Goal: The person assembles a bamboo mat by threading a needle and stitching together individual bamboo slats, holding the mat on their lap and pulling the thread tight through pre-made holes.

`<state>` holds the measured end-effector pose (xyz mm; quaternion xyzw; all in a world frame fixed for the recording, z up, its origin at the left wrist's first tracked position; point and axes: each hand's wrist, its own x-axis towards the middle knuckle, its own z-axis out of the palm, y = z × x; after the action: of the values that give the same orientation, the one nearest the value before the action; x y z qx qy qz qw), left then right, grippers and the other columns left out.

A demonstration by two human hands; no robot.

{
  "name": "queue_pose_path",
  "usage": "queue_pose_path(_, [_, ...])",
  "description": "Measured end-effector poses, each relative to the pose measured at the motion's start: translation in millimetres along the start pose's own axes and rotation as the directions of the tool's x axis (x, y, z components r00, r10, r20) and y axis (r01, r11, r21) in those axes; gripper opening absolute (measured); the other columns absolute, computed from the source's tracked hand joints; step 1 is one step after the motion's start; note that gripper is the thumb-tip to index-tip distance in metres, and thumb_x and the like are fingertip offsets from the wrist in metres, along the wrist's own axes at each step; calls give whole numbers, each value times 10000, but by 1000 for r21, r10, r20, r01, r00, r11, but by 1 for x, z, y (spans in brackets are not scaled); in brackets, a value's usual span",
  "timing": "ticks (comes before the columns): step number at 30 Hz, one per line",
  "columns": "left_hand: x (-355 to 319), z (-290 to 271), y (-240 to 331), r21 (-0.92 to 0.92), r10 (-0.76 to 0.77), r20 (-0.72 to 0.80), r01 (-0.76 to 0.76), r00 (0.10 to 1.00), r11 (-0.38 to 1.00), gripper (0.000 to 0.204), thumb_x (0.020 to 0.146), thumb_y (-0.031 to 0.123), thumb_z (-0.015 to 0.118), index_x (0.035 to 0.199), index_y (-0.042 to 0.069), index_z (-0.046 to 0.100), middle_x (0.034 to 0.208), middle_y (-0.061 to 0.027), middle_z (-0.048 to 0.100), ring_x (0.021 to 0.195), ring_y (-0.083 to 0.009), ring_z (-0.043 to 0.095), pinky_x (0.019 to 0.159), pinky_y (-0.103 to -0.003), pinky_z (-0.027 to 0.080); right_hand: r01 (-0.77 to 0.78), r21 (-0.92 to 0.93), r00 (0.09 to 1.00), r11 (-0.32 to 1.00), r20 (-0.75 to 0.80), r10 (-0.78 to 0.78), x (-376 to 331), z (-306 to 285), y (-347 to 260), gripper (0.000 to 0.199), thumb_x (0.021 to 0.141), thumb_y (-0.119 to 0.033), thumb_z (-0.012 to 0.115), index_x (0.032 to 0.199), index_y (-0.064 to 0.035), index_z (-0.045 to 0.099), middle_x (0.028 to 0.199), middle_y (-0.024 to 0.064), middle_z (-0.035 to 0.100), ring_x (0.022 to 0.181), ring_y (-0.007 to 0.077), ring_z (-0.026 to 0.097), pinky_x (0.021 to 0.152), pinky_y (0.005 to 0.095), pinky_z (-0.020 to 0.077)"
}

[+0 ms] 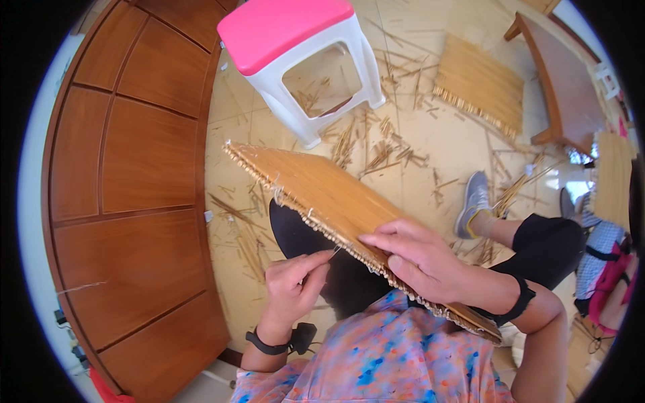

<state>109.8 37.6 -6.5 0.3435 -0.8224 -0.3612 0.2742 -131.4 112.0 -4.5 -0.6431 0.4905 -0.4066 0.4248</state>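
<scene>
A stiff bamboo mat (pixel 336 191), smooth on its face and bound along one edge with stick ends showing, slants across my lap from far left to near right. My right hand (pixel 426 258) holds it, the fingers and thumb lying over its upper face close to the bound edge. Just beside that edge, my left hand (pixel 293 285) is closed in a pinch on a thin pale strand (pixel 336 249). Whether the strand is thread or a needle is too fine to make out. Loose thread tufts show along the mat's edge.
A white stool (pixel 302 101) with a pink seat stands ahead. Another bamboo mat (pixel 480 84) lies on the tiled floor among scattered sticks (pixel 383 151). Wooden cabinet panels (pixel 151 151) rise at left; a wooden bench (pixel 564 87) stands far right. Another person (pixel 608 269) sits at right.
</scene>
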Motion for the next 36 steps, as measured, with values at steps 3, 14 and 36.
queue_pose_path(3, [-15, -8, -4, 21, -41, -1, 41, 999, 999, 191, 742, -59, 684, 921, -9, 722, 616, -78, 627, 483, -163, 592, 460, -276, 443, -16, 128, 997, 992, 76, 6, -13, 13, 1, 498, 902, -132, 588, 1387, -62, 500, 1196, 154, 496, 1003, 280, 550, 866, 356, 477])
queue_pose_path(14, [-32, -11, -8, -14, -123, -22, 123, 992, 992, 151, 693, -106, 687, 821, -26, 687, 639, -103, 654, 516, -197, 622, 510, -284, 488, 41, 36, 995, 999, 91, -44, -4, 18, -8, 623, 759, -166, 713, 1327, 3, 520, 1178, 164, 484, 1006, 338, 516, 883, 415, 468])
queue_pose_path(36, [-32, -15, -9, 65, -139, -4, 139, 990, 988, 126, 674, -104, 694, 732, -3, 648, 564, -69, 577, 463, -187, 553, 469, -285, 432, 30, 102, 996, 994, 75, -38, -3, 21, -6, 558, 770, -202, 693, 1271, 3, 559, 1179, 165, 500, 1018, 325, 536, 886, 411, 477])
